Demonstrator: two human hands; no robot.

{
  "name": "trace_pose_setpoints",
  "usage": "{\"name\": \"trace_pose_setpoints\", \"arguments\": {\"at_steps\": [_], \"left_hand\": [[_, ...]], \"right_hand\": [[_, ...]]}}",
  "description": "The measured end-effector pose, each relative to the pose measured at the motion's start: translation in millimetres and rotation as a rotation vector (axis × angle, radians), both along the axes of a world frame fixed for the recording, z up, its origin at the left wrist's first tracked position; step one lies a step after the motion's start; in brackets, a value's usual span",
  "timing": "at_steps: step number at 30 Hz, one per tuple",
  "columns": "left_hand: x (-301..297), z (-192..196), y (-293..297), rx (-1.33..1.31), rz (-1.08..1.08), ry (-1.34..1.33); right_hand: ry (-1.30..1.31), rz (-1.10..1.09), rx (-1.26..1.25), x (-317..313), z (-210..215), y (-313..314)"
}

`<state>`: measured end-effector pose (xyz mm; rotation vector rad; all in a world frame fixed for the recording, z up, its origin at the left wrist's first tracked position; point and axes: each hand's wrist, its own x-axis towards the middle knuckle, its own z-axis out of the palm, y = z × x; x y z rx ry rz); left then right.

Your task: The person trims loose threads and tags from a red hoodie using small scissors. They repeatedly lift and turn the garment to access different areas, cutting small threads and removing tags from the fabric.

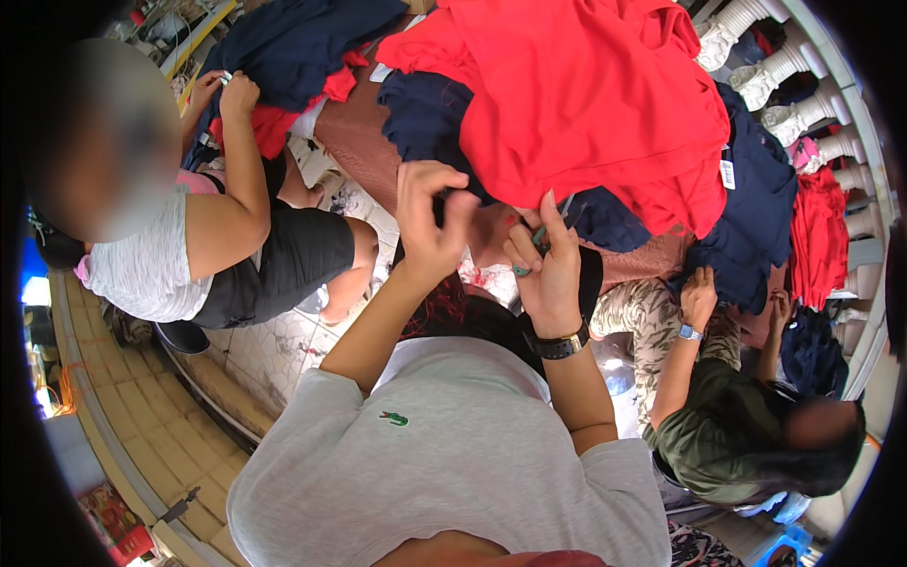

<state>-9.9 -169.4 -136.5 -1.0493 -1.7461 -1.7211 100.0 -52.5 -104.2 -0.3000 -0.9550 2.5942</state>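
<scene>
A red garment (586, 104) lies spread over the cloth-covered table in front of me, its near edge hanging down by my hands. My left hand (433, 222) is raised beside that edge, fingers curled toward the thumb. Anything pinched there is too small to make out. Small snips with teal handles (539, 238) sit in my right hand (548, 269), mostly hidden by the fingers. Its index finger points up at the red hem. Dark navy garments (425, 113) lie beneath and beside the red one.
At the left, a seated person (227, 208) handles navy and red clothing (293, 57). Another person (737, 406) at the right touches a navy garment (756, 198). White balusters (794, 66) line the right side. A brown cloth (359, 132) covers the table; thread scraps litter the tiled floor (274, 350).
</scene>
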Motion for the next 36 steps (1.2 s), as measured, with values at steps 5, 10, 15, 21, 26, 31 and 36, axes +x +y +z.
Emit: {"name": "trace_pose_setpoints", "arguments": {"at_steps": [5, 10, 15, 21, 26, 31, 36], "left_hand": [[-3.3, 14.7, 13.1, -0.064, -0.028, 0.267], [-29.7, 51.1, 17.9, 0.099, -0.042, 0.149], [-78.5, 100.0, 25.7, 0.023, 0.012, -0.019], [-130.2, 109.4, 26.2, -0.16, 0.116, 0.017], [-96.4, 111.1, 27.1, -0.185, 0.167, 0.234], [-101.0, 85.9, 53.1, -0.33, 0.021, 0.155], [-105.0, 89.5, 51.6, -0.352, -0.054, 0.024]], "right_hand": [[-0.016, -0.242, 0.51, 6.2, 4.3, -13.2], [0.066, -0.74, 1.424, -13.0, 43.9, 31.8], [0.039, -0.911, 1.805, -54.1, 100.0, 88.7], [-0.268, -0.594, 1.916, -83.6, 98.9, 139.3], [-0.024, -0.624, 1.765, -92.0, 115.3, 110.0], [-0.169, -0.366, 1.915, -107.7, 114.8, 97.4], [-0.167, -0.251, 1.846, -118.4, 95.7, 118.9]]}}
